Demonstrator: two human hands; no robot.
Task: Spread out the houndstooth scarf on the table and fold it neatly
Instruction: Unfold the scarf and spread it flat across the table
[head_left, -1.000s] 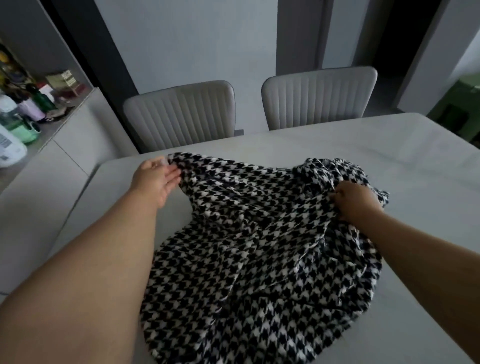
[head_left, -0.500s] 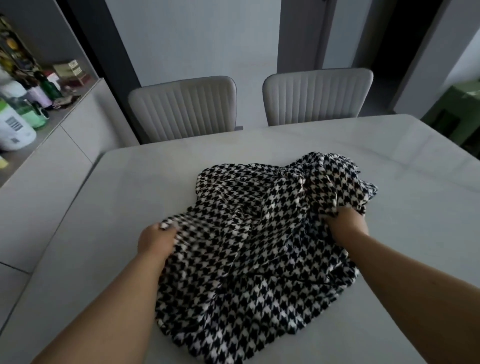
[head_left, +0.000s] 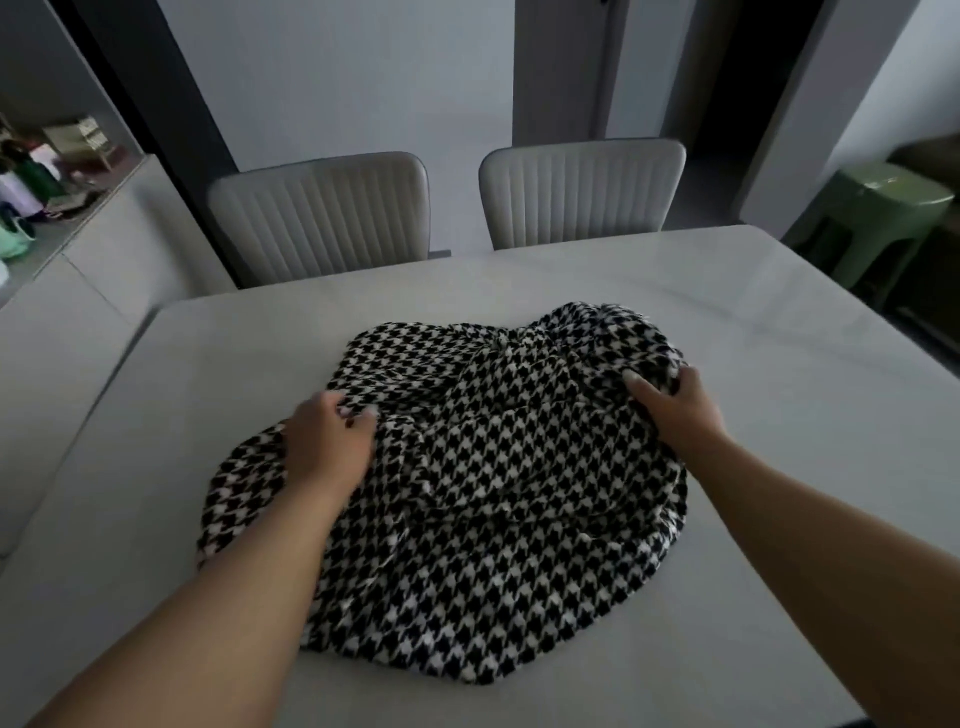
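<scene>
- The houndstooth scarf (head_left: 498, 499) lies in a rumpled, rounded heap on the middle of the pale table (head_left: 779, 415), bunched and creased rather than flat.
- Its near edge curves just short of the table's front edge; a frayed fringe shows along the right side and at the far right tip.
- The left hand (head_left: 327, 447) sits on the scarf's left part, fingers curled into the cloth, gripping a fold; a lobe of fabric spills out to the left beyond the wrist.
- The right hand (head_left: 675, 410) is on the far right part of the heap, fingers bent over a raised bunch of cloth and holding it; the fingertips are partly buried, so how tight the hold is I cannot tell.
- Bare tabletop runs all round the scarf: a wide strip on the left up to the table's left edge, a broad stretch on the right, and a band at the far side.
- Two ribbed grey chairs (head_left: 322, 218) stand tucked against the far edge, side by side.
- A low white cabinet (head_left: 78, 322) runs just beside the table on the left, with blurred bottles (head_left: 26, 192) on top.
- A green stool (head_left: 883, 218) stands off the far right corner, well apart from the scarf.
</scene>
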